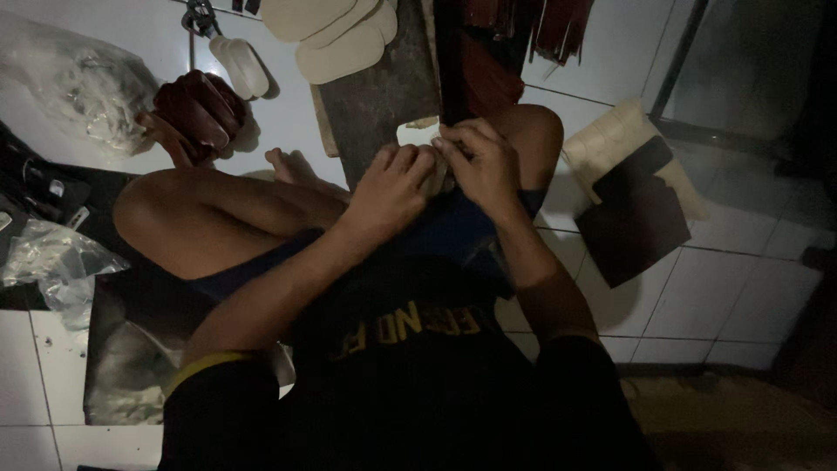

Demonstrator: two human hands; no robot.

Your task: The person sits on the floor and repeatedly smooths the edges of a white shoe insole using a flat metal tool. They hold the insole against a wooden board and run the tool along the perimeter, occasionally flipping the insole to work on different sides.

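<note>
I sit cross-legged on a white tiled floor. My left hand (pixel 394 186) and my right hand (pixel 479 157) meet over my lap, both closed on a small pale piece (pixel 436 174) that my fingers mostly hide. A long dark strip (pixel 453 61) runs up from my right hand's fingertips over a dark board (pixel 384 96) in front of my knees. The light is dim, so the exact grip is hard to make out.
Pale insole-shaped cutouts (pixel 336 35) are stacked at the top, with two white ones (pixel 242 65) beside them. Dark red pieces (pixel 199 109) lie at the left. A dark sheet on cream sheets (pixel 636 205) lies at the right. Plastic bags (pixel 78 87) sit at the left.
</note>
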